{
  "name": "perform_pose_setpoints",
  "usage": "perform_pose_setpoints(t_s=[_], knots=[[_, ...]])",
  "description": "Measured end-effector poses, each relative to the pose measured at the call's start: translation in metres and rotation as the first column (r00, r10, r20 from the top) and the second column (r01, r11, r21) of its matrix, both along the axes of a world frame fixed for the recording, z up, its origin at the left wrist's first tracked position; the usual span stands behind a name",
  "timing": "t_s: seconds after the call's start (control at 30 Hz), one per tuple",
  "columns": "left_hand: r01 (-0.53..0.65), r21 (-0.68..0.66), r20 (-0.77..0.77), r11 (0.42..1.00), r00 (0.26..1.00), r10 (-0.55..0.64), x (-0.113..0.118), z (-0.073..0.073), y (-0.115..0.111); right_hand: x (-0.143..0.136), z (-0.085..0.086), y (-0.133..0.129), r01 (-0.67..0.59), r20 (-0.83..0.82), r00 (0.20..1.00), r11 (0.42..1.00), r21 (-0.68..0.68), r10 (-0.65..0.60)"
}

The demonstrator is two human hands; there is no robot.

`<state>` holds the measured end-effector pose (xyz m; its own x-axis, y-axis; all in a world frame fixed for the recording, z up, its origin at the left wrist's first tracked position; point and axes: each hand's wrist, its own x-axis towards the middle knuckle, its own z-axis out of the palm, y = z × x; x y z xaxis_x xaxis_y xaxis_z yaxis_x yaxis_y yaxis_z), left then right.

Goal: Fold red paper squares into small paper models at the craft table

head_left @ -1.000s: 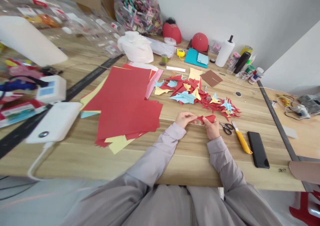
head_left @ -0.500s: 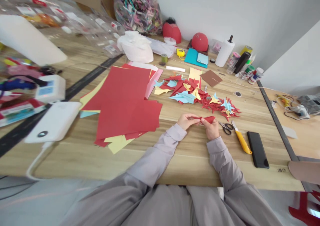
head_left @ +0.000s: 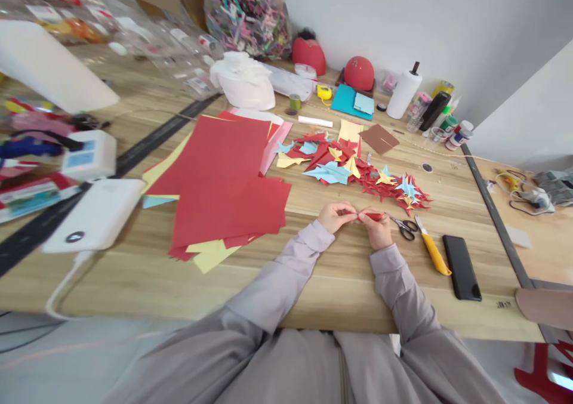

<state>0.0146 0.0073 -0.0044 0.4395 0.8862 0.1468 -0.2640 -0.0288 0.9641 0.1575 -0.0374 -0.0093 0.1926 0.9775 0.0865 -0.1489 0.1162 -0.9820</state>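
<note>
A small piece of folded red paper (head_left: 375,216) is pinched between my two hands above the table (head_left: 331,296). My left hand (head_left: 336,216) grips its left end with thumb and forefinger. The right end is in my right hand (head_left: 376,230), whose fingers partly cover it. Just beyond my hands lies a pile of folded red, blue and yellow paper shapes (head_left: 329,172). Large red sheets (head_left: 228,177), with yellow ones under them, are spread to the left. Black-handled scissors (head_left: 407,230) rest right beside my right hand.
A yellow utility knife (head_left: 435,253) and a black phone (head_left: 461,267) lie to the right. On the left is a white power bank (head_left: 96,216) with a cable. Bottles (head_left: 403,93), a tissue pack (head_left: 244,82) and a teal pad (head_left: 347,101) stand or lie farther back.
The red paper shows less between my hands and looks narrower. My fingertips have come closer together; both hands stay in nearly the same place.
</note>
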Motion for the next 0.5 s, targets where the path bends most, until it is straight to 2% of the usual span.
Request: perform_pose_setpoints(t_s=[0.13, 0.33, 0.5], knots=[[0.000, -0.005, -0.022, 1.000, 1.000, 0.000, -0.0012, 0.0033, -0.0005, 0.0000, -0.0026, 0.0004, -0.002, -0.020, 1.000, 1.000, -0.004, 0.002], [-0.111, -0.071, -0.065, 0.991, 0.992, 0.106, -0.0030, 0.0026, 0.0021, 0.0014, -0.0045, 0.0022, 0.066, -0.106, 0.992, 0.995, -0.081, -0.074], [-0.190, -0.119, -0.075, 0.974, 0.980, 0.182, -0.0041, -0.0001, 0.0056, 0.0013, -0.0016, 0.0016, 0.104, -0.047, 0.993, 0.992, -0.077, -0.107]])
